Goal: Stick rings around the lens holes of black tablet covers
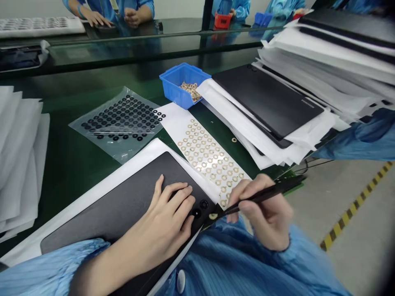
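In the head view, a dark panel (123,201) is held down by the left hand (166,213), its grip spread open just beside two black rings (196,213). Black tweezers (265,195) are pinched narrowly in the right hand (262,209), a pale ring (212,216) at their tip, over the panel's right corner, near a sheet of pale rings (210,160).

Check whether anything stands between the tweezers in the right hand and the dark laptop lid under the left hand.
Nothing visible does. The black tweezers in the right hand hold a pale ring just above the corner of the dark laptop lid. The left hand and two black rings lie beside that spot, not between.
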The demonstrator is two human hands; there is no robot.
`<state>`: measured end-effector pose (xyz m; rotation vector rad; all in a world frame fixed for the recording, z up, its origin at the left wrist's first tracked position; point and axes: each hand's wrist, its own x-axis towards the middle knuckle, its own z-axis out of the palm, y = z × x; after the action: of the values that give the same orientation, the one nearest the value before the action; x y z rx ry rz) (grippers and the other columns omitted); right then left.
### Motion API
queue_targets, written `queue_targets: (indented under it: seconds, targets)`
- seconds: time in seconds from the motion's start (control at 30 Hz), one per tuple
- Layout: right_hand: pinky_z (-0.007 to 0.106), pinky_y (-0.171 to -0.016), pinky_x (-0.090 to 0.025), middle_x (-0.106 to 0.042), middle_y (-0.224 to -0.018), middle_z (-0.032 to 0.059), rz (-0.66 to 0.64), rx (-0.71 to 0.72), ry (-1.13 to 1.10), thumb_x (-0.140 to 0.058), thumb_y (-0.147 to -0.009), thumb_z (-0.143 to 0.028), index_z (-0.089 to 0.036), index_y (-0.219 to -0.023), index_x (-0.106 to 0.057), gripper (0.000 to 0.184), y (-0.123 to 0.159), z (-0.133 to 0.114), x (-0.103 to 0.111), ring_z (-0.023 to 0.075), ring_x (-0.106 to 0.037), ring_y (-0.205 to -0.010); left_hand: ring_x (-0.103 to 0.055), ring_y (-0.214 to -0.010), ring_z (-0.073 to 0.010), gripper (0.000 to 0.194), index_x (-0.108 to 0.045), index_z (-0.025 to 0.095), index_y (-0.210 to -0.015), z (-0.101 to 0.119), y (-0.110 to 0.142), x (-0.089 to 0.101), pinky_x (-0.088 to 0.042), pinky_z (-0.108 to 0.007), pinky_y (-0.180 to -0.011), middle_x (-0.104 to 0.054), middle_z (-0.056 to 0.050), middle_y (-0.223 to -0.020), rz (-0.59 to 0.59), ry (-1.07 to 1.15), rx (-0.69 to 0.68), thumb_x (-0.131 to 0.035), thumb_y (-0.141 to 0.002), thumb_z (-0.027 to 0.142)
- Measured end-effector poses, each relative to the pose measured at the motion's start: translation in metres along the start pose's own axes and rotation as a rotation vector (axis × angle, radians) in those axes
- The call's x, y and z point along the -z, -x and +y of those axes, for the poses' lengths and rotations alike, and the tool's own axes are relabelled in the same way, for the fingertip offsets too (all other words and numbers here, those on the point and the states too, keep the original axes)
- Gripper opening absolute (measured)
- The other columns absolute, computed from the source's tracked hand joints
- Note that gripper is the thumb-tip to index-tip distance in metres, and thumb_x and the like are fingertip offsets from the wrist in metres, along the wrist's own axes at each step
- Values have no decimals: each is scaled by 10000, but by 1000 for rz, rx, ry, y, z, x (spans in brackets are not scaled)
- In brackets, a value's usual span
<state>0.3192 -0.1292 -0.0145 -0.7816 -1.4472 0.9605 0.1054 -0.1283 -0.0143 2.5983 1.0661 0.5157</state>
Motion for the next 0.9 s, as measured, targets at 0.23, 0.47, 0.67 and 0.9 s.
queue_targets:
  seconds: [0.23,0.47,0.67,0.9]
  targets:
    - [186,-509,-447,-638,-628,-24,-1,211,534,-570,-853,-352,-138,-821,-578,217,-150,-24,5,43,-606,-506,-450,-1160,-251,211,-531,142,-1085,-3,-1,3,-247,-601,-1075,-570,-95,-1142,-48,-62,-59,-397,-930,194]
    - [282,-721,-527,-682,-831,78,18,223,729,-550,-875,-187,-78,-964,-544,141,-286,46,-17,140,-685,-698,-453,-1156,-247,233,-537,167,-1104,-9,5,9,-284,-569,-1064,-546,-91,-1195,-67,-92,-97,-400,-918,199]
    - [354,-723,-505,-617,-665,30,-65,240,771,-432,-900,-145,-173,-885,-481,58,-288,56,-17,169,-609,-642,-476,-1045,-226,234,-565,158,-1062,-52,16,31,-387,-418,-958,-563,-93,-1090,96,-34,85,-403,-897,190]
    - [262,-614,-392,-553,-601,-18,-608,250,795,-619,-759,-149,-178,-640,-530,152,-238,55,-84,130,-515,-582,-546,-693,-173,147,-546,159,-748,-137,22,69,-427,-290,-668,-565,-24,-717,350,-30,722,-471,-846,237]
